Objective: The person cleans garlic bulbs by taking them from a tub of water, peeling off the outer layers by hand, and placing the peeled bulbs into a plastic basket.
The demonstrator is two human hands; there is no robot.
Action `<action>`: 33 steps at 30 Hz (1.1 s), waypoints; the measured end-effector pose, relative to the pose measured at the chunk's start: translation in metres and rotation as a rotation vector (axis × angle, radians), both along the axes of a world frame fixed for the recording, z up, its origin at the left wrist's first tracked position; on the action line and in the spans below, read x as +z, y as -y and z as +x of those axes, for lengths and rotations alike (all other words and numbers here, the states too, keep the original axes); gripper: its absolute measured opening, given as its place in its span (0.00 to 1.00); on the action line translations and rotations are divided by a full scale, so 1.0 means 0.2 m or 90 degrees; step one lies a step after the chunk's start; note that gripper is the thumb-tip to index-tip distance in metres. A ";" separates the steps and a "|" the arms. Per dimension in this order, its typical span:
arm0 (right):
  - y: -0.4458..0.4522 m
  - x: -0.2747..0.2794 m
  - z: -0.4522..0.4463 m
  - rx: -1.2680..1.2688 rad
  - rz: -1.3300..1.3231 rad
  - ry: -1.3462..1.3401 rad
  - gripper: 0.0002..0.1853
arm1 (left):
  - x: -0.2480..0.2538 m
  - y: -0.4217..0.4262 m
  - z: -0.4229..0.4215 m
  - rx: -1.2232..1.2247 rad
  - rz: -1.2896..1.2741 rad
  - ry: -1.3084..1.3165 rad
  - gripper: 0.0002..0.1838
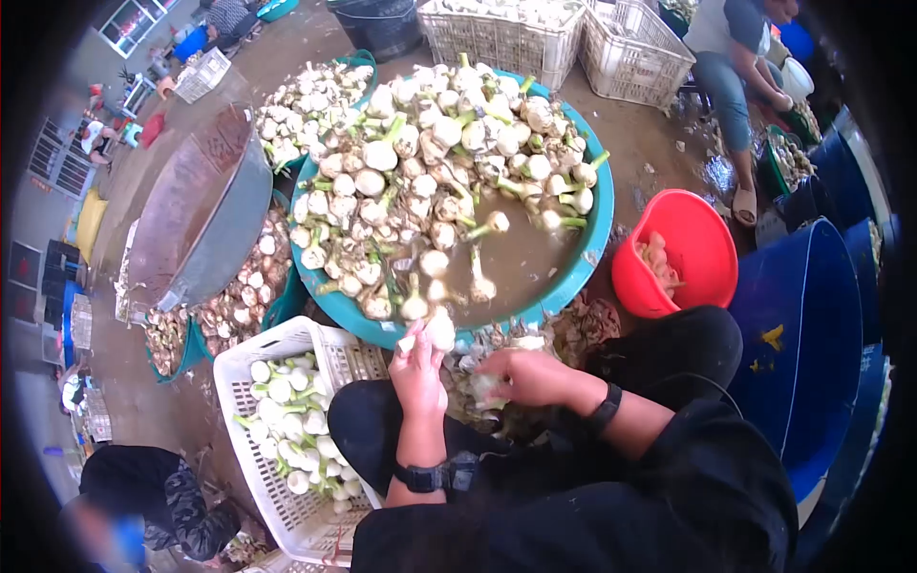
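- One bulb [440, 330] is held in the left hand [418, 379], by the tub [604, 212].
- The right hand [527, 378] is half curled; its grip cannot be told.
- One red bowl [702, 253] is set beside the tub.

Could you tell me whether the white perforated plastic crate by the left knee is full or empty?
Partly full: pale round bulbs with green stems lie in the crate, while its perforated floor shows along one side.

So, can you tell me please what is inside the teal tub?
The teal tub holds a heap of whitish bulbs, many muddy, some with green stems, and brown water toward the near right. Whatever lies beneath the heap or murky water is hidden.
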State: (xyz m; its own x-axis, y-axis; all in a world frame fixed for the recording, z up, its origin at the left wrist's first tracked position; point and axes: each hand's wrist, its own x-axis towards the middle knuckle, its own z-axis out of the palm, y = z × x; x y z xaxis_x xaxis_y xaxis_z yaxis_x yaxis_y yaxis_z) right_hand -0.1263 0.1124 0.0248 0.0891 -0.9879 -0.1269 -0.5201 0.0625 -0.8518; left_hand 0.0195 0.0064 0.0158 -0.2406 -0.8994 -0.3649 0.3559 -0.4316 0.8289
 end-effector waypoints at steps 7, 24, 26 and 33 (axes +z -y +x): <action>0.26 0.13 -0.09 -0.125 -0.231 0.070 0.11 | 0.06 -0.05 -0.02 -0.195 -0.460 0.344 0.16; 0.09 0.09 0.02 -0.190 -0.158 -0.013 0.08 | 0.04 -0.02 0.00 0.038 -0.215 0.237 0.07; 0.21 0.09 -0.02 -0.140 -0.196 0.074 0.08 | 0.03 -0.04 -0.01 0.007 -0.281 0.255 0.07; 0.26 0.08 -0.03 -0.055 -0.213 0.161 0.07 | 0.02 -0.03 -0.01 -0.062 -0.156 0.173 0.05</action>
